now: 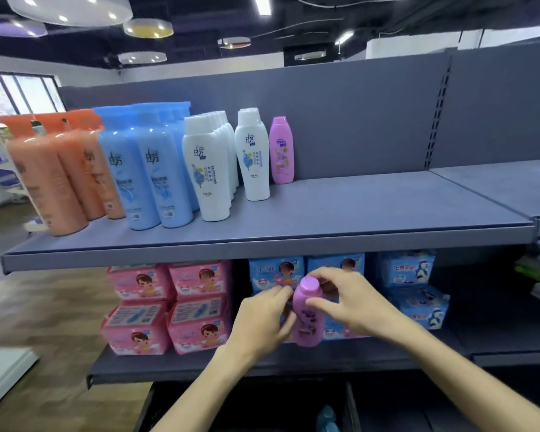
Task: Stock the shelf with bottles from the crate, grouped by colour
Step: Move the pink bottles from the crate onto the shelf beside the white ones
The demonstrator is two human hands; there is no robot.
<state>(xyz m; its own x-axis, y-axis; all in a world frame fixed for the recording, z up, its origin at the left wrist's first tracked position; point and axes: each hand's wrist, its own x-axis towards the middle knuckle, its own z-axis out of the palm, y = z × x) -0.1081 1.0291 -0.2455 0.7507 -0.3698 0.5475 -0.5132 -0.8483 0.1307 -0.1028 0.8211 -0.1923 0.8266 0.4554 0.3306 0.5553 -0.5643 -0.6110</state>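
Top shelf [387,213] in front of me: orange bottles [60,179] at the left end, then blue bottles [150,169], then white bottles [212,169], and one purple bottle [282,151] standing alone at the back, just right of the whites. Right half of that shelf is bare board. Its front edge juts out above my hands. Lower shelf [169,366] has pink packs [169,307] on the left, blue packs [406,288] on the right, directly behind what I'm holding. Crate [387,410] is down at the bottom, w/ blue bottle tops [326,416] showing. Both arms reach fwd. I've got a second purple bottle [307,310] upright below the top shelf's front edge. My left hand [262,319] grips its side, fingers curled. My right hand [346,300] pinches it near the cap.
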